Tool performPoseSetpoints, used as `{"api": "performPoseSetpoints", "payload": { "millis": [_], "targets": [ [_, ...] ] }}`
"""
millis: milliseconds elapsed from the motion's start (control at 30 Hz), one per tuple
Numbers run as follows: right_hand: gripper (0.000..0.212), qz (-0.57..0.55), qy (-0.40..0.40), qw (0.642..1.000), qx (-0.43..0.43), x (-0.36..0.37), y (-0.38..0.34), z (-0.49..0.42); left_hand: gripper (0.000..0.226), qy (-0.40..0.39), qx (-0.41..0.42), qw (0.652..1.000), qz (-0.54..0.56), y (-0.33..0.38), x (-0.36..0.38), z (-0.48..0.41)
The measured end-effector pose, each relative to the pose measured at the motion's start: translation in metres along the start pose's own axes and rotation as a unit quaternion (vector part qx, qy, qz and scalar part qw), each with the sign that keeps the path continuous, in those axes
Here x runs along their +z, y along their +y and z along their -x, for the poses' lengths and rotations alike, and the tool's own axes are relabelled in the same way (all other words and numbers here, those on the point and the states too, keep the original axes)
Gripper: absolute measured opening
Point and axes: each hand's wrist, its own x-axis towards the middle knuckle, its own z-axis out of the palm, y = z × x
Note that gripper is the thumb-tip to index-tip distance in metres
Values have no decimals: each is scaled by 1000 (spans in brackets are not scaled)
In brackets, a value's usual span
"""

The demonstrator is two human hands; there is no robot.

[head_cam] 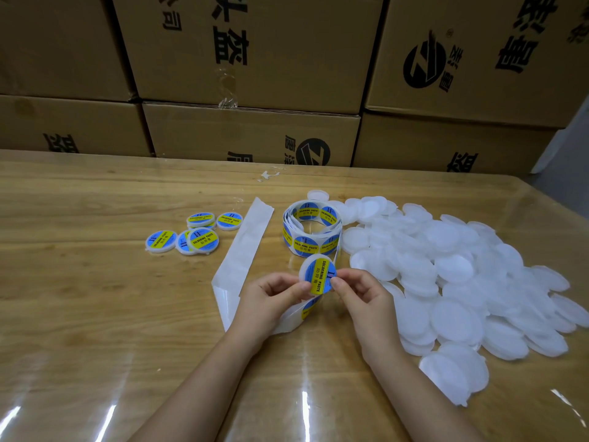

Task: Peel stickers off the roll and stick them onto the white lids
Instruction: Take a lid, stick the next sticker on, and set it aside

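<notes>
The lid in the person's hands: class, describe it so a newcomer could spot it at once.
On the wooden table, find the sticker roll. Just nearer the camera, the left hand and right hand pinch one lid, the only stickered lid held off the table.

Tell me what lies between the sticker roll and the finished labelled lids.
In the head view, a strip of peeled white backing paper lies on the table between the sticker roll and the labelled lids.

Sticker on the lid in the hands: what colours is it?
Blue sticker on the white lid, with a yellow band bearing black lettering; best in the head view.
</notes>
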Motion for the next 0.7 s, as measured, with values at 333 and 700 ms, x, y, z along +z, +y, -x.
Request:
{"api": "performPoseSetpoints", "payload": {
  "millis": [333,700],
  "targets": [
    [12,10,-5,1000,-13,-1,3,-1,22,3,3,1000,-19,1,0,1],
    [15,76,3,995,-68,-2,7,1,22,5,5,1000,-26,-1,0,1]
  ]
}}
